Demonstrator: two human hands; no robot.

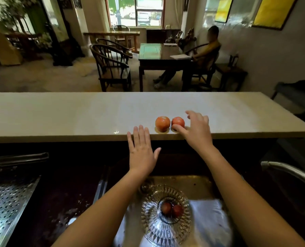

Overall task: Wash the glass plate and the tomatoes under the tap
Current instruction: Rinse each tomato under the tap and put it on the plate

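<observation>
Two red tomatoes stand side by side near the front edge of the pale counter point(76, 118): the left tomato point(162, 123) and the right tomato point(178, 122). My right hand point(196, 130) is spread around the right tomato, thumb touching its front, fingers apart beyond it. My left hand point(141, 150) is flat and open, fingertips over the counter edge, left of the tomatoes. Down in the sink point(205, 186) lies a cut-glass plate point(151, 216) with two more red tomatoes point(171, 209) in its middle.
A metal tap spout point(289, 172) reaches in from the right above the sink. A perforated metal tray point(7, 198) sits at the left. Beyond the counter are dark wooden chairs point(112, 66), a table point(158, 54) and a seated person point(207, 50).
</observation>
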